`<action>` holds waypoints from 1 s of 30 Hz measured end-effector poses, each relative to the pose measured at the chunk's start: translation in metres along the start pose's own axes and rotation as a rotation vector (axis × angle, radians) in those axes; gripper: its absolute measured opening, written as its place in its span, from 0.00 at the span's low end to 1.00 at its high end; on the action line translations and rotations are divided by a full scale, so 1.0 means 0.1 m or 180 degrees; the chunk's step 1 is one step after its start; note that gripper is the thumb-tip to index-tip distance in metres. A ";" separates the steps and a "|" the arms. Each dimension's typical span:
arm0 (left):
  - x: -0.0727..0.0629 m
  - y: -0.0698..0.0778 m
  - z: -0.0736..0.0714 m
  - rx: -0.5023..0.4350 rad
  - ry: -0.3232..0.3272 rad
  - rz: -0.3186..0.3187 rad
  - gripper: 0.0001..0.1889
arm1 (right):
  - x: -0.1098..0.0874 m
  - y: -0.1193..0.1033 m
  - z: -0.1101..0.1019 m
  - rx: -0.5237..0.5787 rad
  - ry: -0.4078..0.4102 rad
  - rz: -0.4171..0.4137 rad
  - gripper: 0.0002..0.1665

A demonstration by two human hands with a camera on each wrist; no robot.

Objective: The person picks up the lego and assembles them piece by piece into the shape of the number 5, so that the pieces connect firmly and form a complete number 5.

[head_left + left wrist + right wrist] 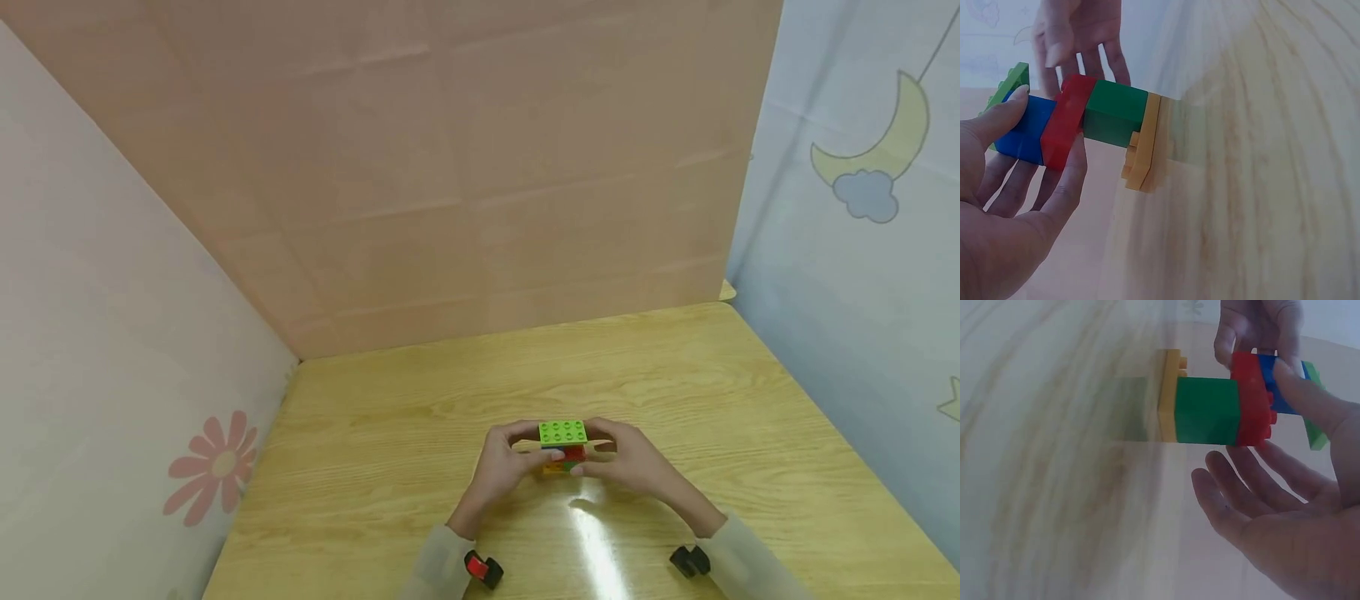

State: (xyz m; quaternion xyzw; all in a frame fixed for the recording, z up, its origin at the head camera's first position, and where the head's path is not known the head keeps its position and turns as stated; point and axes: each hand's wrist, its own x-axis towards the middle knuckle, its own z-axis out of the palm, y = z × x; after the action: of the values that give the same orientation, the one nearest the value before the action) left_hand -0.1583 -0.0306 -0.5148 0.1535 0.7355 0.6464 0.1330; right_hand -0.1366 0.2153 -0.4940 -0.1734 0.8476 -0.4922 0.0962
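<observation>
A tower of toy building bricks stands on the wooden table: an orange plate (1142, 150) at the bottom, then a green brick (1207, 411), a red brick (1067, 125), a blue brick (1025, 131) and a light green plate (562, 431) on top. My left hand (501, 462) pinches the tower around the blue and red bricks, thumb on the near side. Close by on the right is my right hand (626, 458), its fingers loosely spread and its thumb near the blue and red bricks. In the left wrist view a gap shows between that thumb and the red brick.
The wooden table (390, 417) reflects a bright light streak near its front. A tan panel (465, 208) borders the back, with a flower-printed wall (112, 333) at left and a moon-printed wall (840, 275) at right. Black straps (690, 561) sit near both sleeves.
</observation>
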 end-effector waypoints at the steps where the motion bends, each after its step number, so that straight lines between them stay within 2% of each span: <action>1: 0.00 0.00 0.00 -0.0007 -0.0009 -0.0010 0.17 | -0.01 0.02 0.00 0.0057 -0.0035 0.0016 0.34; 7: -0.01 0.01 0.01 -0.0040 -0.0006 -0.0052 0.16 | -0.04 0.14 0.00 0.0257 -0.0103 0.0084 0.29; 16: -0.01 0.03 -0.02 -0.0017 -0.0007 -0.0023 0.17 | -0.01 0.14 0.02 0.0175 -0.0054 0.0093 0.23; 21: -0.01 0.05 -0.07 0.0086 0.0109 -0.0048 0.17 | 0.02 0.07 0.03 0.0337 -0.0112 0.0083 0.25; 30: 0.01 0.06 -0.26 -0.0054 0.0203 -0.0196 0.22 | 0.12 0.05 0.05 0.0453 -0.0216 0.0078 0.26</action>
State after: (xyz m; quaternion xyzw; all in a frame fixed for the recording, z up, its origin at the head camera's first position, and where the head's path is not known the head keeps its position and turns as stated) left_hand -0.1687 -0.0530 -0.5051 0.1090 0.7382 0.6528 0.1307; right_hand -0.1473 0.2092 -0.5010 -0.1723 0.8088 -0.5437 0.1429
